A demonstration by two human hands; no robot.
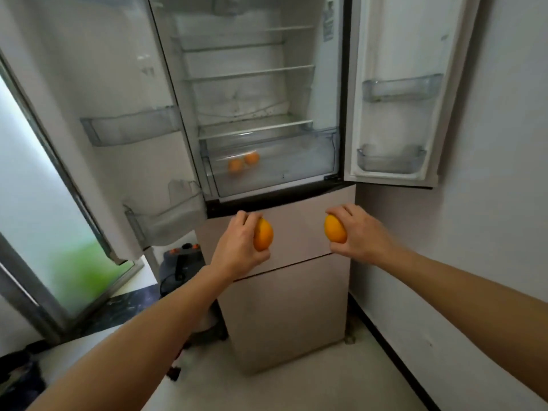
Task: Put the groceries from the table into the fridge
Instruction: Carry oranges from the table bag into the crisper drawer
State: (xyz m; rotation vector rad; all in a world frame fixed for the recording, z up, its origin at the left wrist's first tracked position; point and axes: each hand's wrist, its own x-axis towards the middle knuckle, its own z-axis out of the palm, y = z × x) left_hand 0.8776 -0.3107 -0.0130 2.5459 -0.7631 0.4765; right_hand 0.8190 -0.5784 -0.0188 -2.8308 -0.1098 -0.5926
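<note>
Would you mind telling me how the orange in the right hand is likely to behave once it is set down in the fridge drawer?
The orange in the right hand looks round, so it will probably roll. It seems firm, keeping its shape in the grip. The clear drawer walls should contain it.

Clear glossy plastic crisper drawer, smooth satin fridge fronts, dimpled-skinned oranges.

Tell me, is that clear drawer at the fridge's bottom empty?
Not empty: two round oranges show through the clear plastic drawer, lying towards its left side.
</note>
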